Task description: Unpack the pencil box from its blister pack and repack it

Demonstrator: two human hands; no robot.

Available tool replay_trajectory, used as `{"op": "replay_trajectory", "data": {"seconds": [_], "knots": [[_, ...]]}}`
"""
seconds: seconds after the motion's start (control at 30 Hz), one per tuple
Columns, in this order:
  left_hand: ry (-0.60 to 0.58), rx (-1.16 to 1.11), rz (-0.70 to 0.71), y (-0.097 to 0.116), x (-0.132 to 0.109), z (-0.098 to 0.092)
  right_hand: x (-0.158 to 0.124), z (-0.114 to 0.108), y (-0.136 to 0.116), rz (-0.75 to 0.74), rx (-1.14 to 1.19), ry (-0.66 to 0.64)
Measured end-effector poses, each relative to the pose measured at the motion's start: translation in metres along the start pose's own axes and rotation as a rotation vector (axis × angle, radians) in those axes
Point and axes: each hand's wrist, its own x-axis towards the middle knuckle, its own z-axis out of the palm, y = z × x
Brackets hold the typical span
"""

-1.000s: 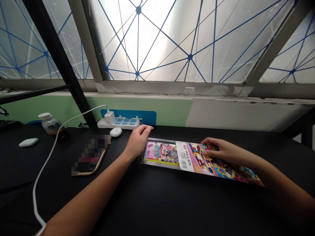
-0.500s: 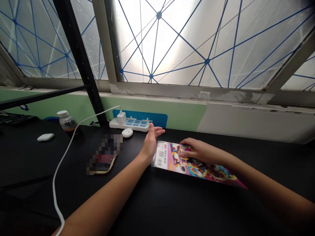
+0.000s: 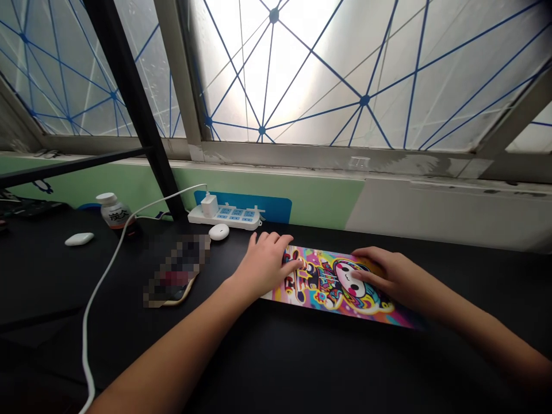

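A flat, colourful pencil box [image 3: 321, 282] with a cartoon figure printed on it lies on the black table, its long side running left to right. My left hand [image 3: 268, 261] grips its left end, thumb on top and fingers over the far edge, covering the printed label there. Near the box's right part, my right hand [image 3: 383, 275] holds it with the thumb on the printed face and the fingers along the far edge.
A white power strip [image 3: 236, 216] with a plugged-in charger stands by the wall. Left of my hands are a round white case [image 3: 219, 232], a phone [image 3: 183, 273], a white cable [image 3: 101, 276], a bottle [image 3: 115, 214] and a white oval object [image 3: 79, 239].
My left hand has turned from upright beside the box's end to lying over it, closing on it. My right hand has slid right along the box, showing more of the printed figure.
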Motion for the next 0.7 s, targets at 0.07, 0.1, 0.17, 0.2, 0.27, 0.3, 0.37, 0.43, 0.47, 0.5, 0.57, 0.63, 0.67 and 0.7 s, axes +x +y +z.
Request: {"op": "replay_trajectory", "data": {"seconds": [0.07, 0.1, 0.17, 0.2, 0.27, 0.3, 0.37, 0.43, 0.47, 0.5, 0.57, 0.63, 0.67, 0.7], "knots": [[0.088, 0.136, 0.109, 0.007, -0.001, -0.005, -0.015, -0.012, 0.013, -0.002, 0.028, 0.06], [0.137, 0.182, 0.162, 0.013, -0.002, -0.009, -0.021, -0.018, 0.014, -0.031, 0.006, 0.117], [0.209, 0.266, 0.242, 0.024, -0.006, -0.017, -0.031, -0.027, 0.008, -0.131, -0.087, 0.245], [0.231, 0.305, 0.266, 0.03, -0.009, -0.021, -0.034, -0.03, 0.002, -0.191, -0.138, 0.297], [0.24, 0.36, 0.298, 0.037, -0.014, -0.027, -0.04, -0.032, -0.012, -0.312, -0.228, 0.355], [0.221, 0.377, 0.324, 0.039, -0.016, -0.028, -0.042, -0.03, -0.019, -0.361, -0.272, 0.357], [0.139, 0.386, 0.371, 0.04, -0.018, -0.025, -0.044, -0.022, -0.03, -0.426, -0.354, 0.305], [0.024, 0.362, 0.383, 0.039, -0.017, -0.02, -0.044, -0.011, -0.037, -0.454, -0.418, 0.217], [-0.029, 0.339, 0.373, 0.038, -0.017, -0.018, -0.044, -0.005, -0.038, -0.46, -0.434, 0.175], [-0.07, 0.31, 0.359, 0.037, -0.015, -0.017, -0.044, 0.001, -0.039, -0.467, -0.439, 0.14], [-0.116, 0.25, 0.323, 0.035, -0.012, -0.015, -0.044, 0.009, -0.04, -0.486, -0.422, 0.091], [-0.121, 0.212, 0.297, 0.029, -0.009, -0.013, -0.045, 0.011, -0.039, -0.5, -0.38, 0.06], [-0.118, 0.204, 0.285, 0.025, -0.008, -0.012, -0.045, 0.009, -0.039, -0.501, -0.351, 0.05], [-0.12, 0.203, 0.27, 0.021, -0.007, -0.011, -0.046, 0.007, -0.039, -0.496, -0.316, 0.041]]}}
